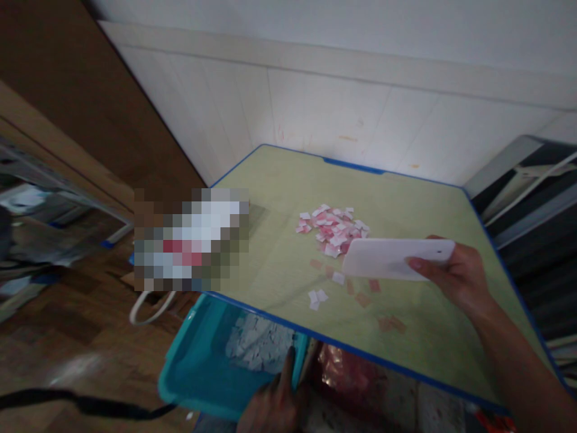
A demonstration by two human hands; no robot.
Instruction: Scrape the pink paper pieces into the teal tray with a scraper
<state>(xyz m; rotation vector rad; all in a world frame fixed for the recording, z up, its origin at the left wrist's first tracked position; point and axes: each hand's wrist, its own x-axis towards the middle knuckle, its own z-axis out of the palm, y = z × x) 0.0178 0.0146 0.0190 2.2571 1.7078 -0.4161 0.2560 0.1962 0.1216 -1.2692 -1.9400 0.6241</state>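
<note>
Right hand (466,278) gripping a white scraper (383,258) — left hand (273,406) at the teal basin (174,367), its grip impossible to tell.
Scraper's end overlaps the near side of the pink and white pieces (336,224), heaped mid-table, well apart from the blue edges; strays (319,297) lie toward the near edge. Table (270,180) backs onto a pale wall (315,102); basin sits below the near edge — pixelated object (198,231) at left, any label unreadable.
</note>
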